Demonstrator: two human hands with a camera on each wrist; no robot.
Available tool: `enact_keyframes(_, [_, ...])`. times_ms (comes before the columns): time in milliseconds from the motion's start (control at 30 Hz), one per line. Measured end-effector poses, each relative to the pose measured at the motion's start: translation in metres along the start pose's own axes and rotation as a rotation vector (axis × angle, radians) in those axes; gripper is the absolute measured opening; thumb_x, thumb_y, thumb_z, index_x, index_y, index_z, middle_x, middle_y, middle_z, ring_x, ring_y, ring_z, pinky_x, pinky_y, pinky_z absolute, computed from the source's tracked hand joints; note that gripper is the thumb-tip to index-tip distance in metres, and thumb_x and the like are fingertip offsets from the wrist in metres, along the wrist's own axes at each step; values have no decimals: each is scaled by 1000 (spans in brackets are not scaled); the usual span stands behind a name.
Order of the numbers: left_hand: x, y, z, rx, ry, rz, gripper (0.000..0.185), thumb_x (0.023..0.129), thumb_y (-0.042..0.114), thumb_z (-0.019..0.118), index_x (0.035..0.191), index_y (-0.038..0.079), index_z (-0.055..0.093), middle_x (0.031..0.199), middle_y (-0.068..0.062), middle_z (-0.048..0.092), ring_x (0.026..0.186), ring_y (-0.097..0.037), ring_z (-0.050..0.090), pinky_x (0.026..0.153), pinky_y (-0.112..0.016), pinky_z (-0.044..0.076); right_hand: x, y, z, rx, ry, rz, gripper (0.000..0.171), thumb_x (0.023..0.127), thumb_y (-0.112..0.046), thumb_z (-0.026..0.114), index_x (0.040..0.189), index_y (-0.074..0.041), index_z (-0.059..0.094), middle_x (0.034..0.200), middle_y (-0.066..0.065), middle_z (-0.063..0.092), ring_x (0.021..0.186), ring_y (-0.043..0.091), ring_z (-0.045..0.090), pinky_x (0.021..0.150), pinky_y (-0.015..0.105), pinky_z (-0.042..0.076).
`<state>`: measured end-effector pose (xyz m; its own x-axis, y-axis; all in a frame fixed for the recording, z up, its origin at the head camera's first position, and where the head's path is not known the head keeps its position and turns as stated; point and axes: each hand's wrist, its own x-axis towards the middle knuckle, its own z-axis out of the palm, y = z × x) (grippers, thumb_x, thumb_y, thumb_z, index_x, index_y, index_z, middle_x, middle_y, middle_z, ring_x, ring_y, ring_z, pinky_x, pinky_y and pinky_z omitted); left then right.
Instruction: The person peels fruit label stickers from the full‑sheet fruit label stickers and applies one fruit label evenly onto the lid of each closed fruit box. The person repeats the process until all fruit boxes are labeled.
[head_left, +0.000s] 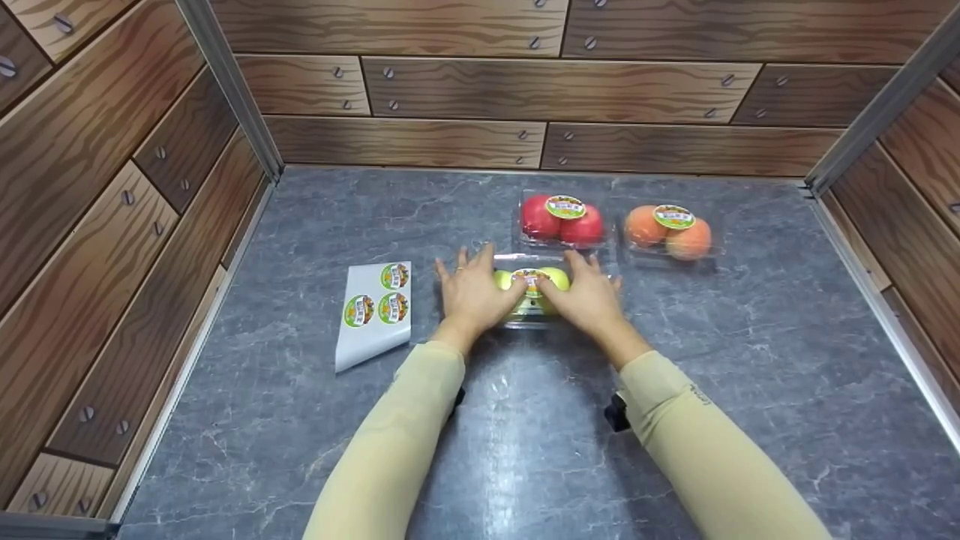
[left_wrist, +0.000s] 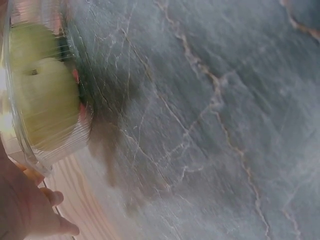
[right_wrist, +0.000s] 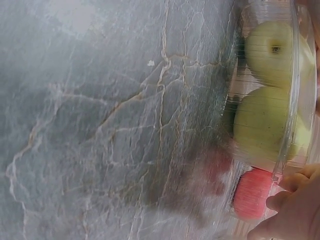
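A clear plastic box of green apples [head_left: 555,277] sits between my two hands, with a round fruit sticker [head_left: 531,282] on its lid. My left hand [head_left: 478,291] lies over the box's left side, fingers spread and thumb touching the sticker. From the right, my right hand [head_left: 592,298] mirrors it, its thumb pressing the sticker's other edge. The left wrist view shows the green apples [left_wrist: 47,102] through the box wall above part of my left hand [left_wrist: 27,207]. In the right wrist view, fingers of my right hand [right_wrist: 295,205] are beside the box rim.
Just behind stands a clear box of red apples [head_left: 541,217] with a sticker on its lid. To its right is a stickered box of orange-coloured fruit [head_left: 688,240]. A white backing sheet [head_left: 367,341] with 3 round stickers lies at left. Wood-patterned walls [head_left: 465,142] enclose the marbled table.
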<state>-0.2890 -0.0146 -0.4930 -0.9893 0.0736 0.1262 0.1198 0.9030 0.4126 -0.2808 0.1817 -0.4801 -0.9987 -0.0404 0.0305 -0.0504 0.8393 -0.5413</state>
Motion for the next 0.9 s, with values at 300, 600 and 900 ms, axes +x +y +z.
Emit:
enact_keyframes(300, [-1, 0, 0, -20, 1, -4, 85, 93, 62, 53, 161, 12, 46, 160, -7, 52, 155, -38, 35, 124, -71, 6, 0, 1, 0, 6, -2, -1, 79, 99, -51, 63, 158, -2, 45, 158, 21, 51, 155, 50, 28, 119, 80, 6])
enact_keyframes(600, [0, 0, 0, -23, 4, 4, 83, 94, 61, 53, 160, 11, 47, 158, -8, 54, 155, -38, 36, 123, -73, 9, 1, 0, 0, -4, -1, 11, 75, 99, -47, 61, 158, -3, 45, 159, 23, 48, 154, 49, 29, 119, 80, 9])
enact_keyframes(900, [-1, -3, -2, -29, -31, 20, 88, 95, 67, 51, 162, 11, 43, 161, -9, 50, 156, -39, 33, 124, -72, 9, 0, 2, 0, 10, -17, -6, 82, 99, -55, 63, 159, -3, 43, 158, 22, 49, 155, 51, 28, 118, 81, 7])
